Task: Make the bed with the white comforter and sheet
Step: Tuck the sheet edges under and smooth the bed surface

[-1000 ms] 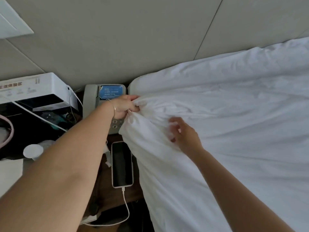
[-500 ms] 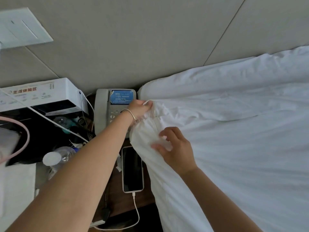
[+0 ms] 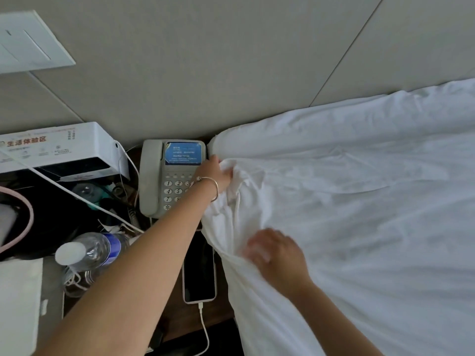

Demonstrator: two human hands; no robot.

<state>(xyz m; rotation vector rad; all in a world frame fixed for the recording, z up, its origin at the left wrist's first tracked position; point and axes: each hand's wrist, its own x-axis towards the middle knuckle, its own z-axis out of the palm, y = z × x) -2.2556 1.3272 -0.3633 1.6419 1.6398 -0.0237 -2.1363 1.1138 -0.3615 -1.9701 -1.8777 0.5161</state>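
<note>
Since the earlier frames, the right hand (image 3: 276,255) has been drawn down the side edge of the white comforter (image 3: 359,227), away from the bunched corner and toward the person, while the left hand (image 3: 217,173) has been kept at that corner.

The comforter is spread over the bed, its top edge running along the wall panel (image 3: 231,73) and its near-left corner gathered into a wad beside the nightstand. That wad is gripped by the left hand, fingers curled into the cloth. The right hand is laid on the side edge where it drops over the mattress; it is blurred, its fingers seem bent onto the fabric, and whether a fold is actually pinched cannot be told.

The coming move is judged to turn on the line between the two hands: the comforter's side edge runs from the gripped corner down toward the person, with the bulk of the cloth lying to the right of both hands. The left hand is the nearer one to the corner, so the corner would probably be pulled toward the headboard end while the edge is smoothed by the right.

Just left of the corner a desk telephone (image 3: 172,178) stands, with a smartphone (image 3: 199,273) on its charging cable (image 3: 205,327) below it, a water bottle (image 3: 90,255) and a white box (image 3: 59,147) further left.
</note>
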